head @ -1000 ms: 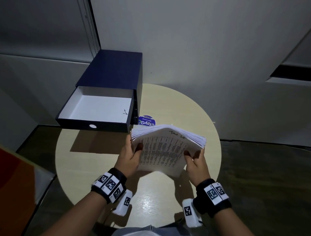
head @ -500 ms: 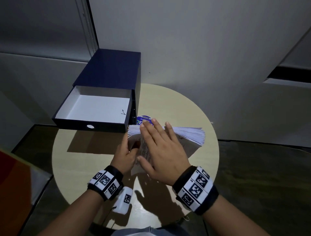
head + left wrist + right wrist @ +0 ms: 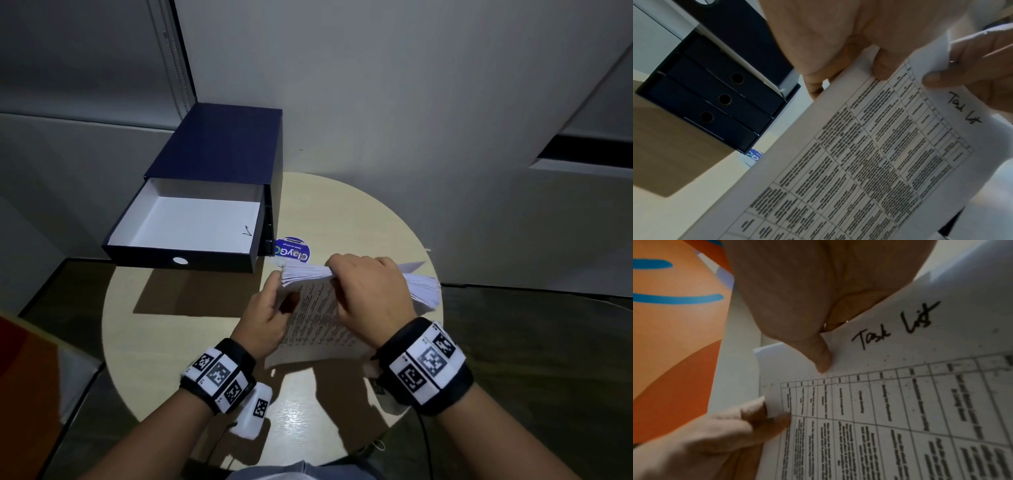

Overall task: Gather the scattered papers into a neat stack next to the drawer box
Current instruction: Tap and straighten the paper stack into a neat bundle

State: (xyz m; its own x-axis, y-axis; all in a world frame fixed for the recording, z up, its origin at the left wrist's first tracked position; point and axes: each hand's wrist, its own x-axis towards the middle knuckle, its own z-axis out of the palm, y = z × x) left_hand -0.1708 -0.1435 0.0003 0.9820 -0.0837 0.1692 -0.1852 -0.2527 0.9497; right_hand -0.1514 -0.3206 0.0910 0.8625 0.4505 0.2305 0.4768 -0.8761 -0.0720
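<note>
Looks like an office corner: small round table against plain grey wall panels, a navy cardboard drawer box for filing, and printed sheets headed "Task List" in pen.

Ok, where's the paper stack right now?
In the head view the paper stack is held on edge over the table, right of the drawer box, between the left hand and right hand.

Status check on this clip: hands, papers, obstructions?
Both hands grip the paper stack, left hand at its left edge, right hand on top. Stack upright beside drawer box. Nothing obstructing.
</note>
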